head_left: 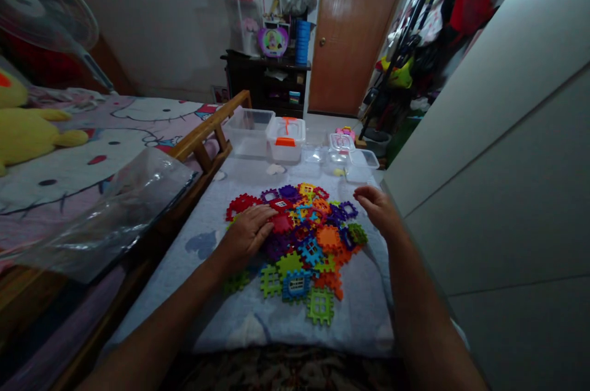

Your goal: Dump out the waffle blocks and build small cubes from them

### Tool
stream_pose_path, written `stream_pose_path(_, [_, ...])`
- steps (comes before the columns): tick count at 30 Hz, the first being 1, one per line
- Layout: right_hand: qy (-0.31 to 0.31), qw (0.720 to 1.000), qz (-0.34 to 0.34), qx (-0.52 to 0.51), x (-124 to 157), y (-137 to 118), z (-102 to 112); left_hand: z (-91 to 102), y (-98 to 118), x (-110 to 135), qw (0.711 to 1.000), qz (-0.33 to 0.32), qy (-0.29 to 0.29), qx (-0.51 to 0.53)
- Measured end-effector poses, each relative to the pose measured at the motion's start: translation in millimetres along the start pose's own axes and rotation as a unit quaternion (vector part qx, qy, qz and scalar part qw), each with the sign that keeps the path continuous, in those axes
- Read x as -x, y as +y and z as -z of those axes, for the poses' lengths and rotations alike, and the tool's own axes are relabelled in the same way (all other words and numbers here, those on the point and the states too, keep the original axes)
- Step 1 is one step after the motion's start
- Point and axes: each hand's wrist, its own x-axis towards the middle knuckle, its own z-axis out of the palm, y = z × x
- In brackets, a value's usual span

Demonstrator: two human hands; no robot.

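A heap of colourful plastic interlocking building blocks (pixel 329 237) lies on the cloth-covered surface in front of me. The blocks are flat and notched at the edges, some with window-like grids. My left hand (pixel 251 228) rests on the heap's left side, fingers stretched out flat against a red block (pixel 282 222). Just beyond the right edge, near a purple block (pixel 349 210), hovers my right hand (pixel 374 206). Its fingers are bent and drawn together, and anything between the fingertips is too small to make out. At the near edge lie a blue window block (pixel 296 285) and a green one (pixel 320 305).
Behind the heap stand a clear plastic bin (pixel 250 133), a lidded box with orange latches (pixel 286 140) and smaller clear containers (pixel 362 165). A wooden bed rail (pixel 209 139) with a plastic bag (pixel 124 213) borders the left. A pale cabinet (pixel 498 194) rises on the right.
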Motion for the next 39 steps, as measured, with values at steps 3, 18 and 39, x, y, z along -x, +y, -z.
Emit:
stream_pose_path(3, [0.050,0.994,-0.010,0.094,9,24,0,-1.9,-15,4,0.999,0.037,0.023,-0.030])
stream_pose_path(18, [-0.005,0.966,0.052,0.252,10,58,-25,-4.4,-65,25,0.975,0.204,0.081,0.047])
stream_pose_path(39, [-0.093,0.968,0.077,0.219,15,44,-27,-1.7,-57,26,0.955,0.224,0.127,0.146])
